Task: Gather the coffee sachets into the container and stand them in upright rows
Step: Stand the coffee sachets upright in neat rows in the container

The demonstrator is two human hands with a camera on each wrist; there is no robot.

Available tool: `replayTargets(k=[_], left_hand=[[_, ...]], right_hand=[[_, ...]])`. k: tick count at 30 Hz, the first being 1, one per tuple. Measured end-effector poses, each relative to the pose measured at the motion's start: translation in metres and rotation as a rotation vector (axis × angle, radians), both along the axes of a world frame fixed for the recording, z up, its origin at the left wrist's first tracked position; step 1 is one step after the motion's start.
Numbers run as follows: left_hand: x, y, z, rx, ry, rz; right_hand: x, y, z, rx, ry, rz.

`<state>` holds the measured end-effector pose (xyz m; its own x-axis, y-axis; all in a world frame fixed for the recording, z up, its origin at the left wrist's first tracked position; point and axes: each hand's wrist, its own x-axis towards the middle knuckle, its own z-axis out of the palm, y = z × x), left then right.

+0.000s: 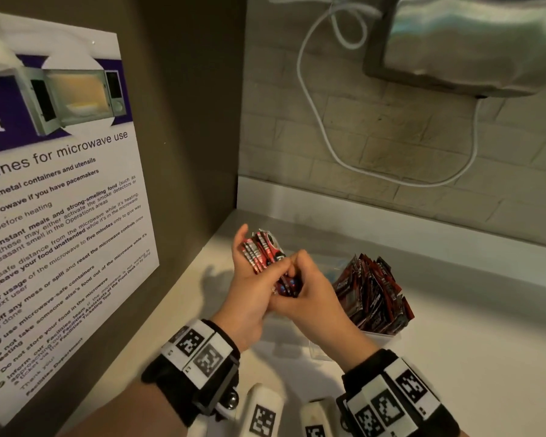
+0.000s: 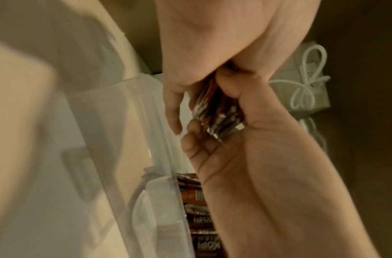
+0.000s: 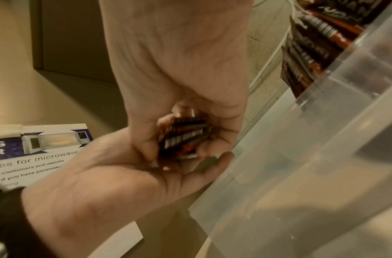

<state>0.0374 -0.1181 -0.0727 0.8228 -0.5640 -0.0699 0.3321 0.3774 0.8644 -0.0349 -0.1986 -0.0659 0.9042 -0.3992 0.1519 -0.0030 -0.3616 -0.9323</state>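
Pale worktop (image 1: 473,335) set in a corner, with a tiled wall behind and a brown side panel to the left of the container. Clear plastic container (image 1: 379,337) on the worktop, packed at its right end with red-and-black coffee sachets (image 1: 372,294) standing upright and leaning slightly. Just left of the container, above the worktop, a second bundle of sachets (image 1: 265,250) held between both hands. Left hand (image 1: 249,291) palm up under the bundle, fingers extended alongside it and thumb curled over, gripping. Right hand (image 1: 309,291) curled round the near end of the same bundle, fingertips (image 3: 146,148) pressed to its edges, seen in the right wrist view. Both hands touching each other round the bundle. Empty-looking left part of the container (image 2: 128,157) just beside the hands in the left wrist view, though blurred. Microwave guideline poster (image 1: 54,200) on the side panel, well left of the container. Metal dispenser (image 1: 473,42) fixed on the wall above the container, white cable (image 1: 316,121) looping down beneath it. Black wrist bands with square printed markers (image 1: 199,351) on both forearms.
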Motion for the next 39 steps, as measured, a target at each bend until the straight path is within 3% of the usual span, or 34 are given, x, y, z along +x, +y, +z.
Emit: replayTargets(k=[2, 5, 8, 13, 19, 23, 26, 30, 34, 36, 39], left_hand=[[0.005, 0.007, 0.000, 0.011, 0.112, -0.113], [0.010, 0.019, 0.001, 0.036, 0.146, -0.256], [0.012, 0.025, 0.000, 0.031, 0.125, -0.226], [0.021, 0.032, -0.002, 0.081, 0.025, -0.179], [0.037, 0.035, -0.006, 0.177, -0.077, -0.231], [0.039, 0.035, -0.008, 0.202, -0.087, -0.251], [0.038, 0.035, -0.006, 0.179, -0.081, -0.302], [0.042, 0.028, -0.006, 0.099, -0.060, -0.273], [0.049, 0.019, -0.006, -0.046, 0.041, -0.125], [0.054, 0.017, -0.006, -0.098, 0.075, -0.067], [0.061, 0.017, -0.004, -0.091, 0.036, -0.028]], right_hand=[[-0.001, -0.001, 0.002, 0.059, 0.011, 0.036], [0.000, -0.006, 0.008, 0.167, -0.005, -0.017], [0.006, -0.015, 0.010, 0.113, -0.009, -0.104], [0.016, -0.015, 0.015, 0.202, 0.063, 0.007], [0.024, -0.009, 0.016, 0.289, 0.027, -0.070], [0.020, -0.006, 0.027, 0.126, 0.000, -0.014], [0.027, -0.015, 0.032, 0.068, -0.010, -0.150], [0.032, -0.027, 0.033, 0.265, -0.115, -0.347], [0.026, -0.032, 0.039, 0.425, -0.095, -0.275], [0.020, -0.037, 0.039, 0.321, -0.009, -0.232], [0.017, -0.040, 0.036, -0.010, 0.180, -0.127]])
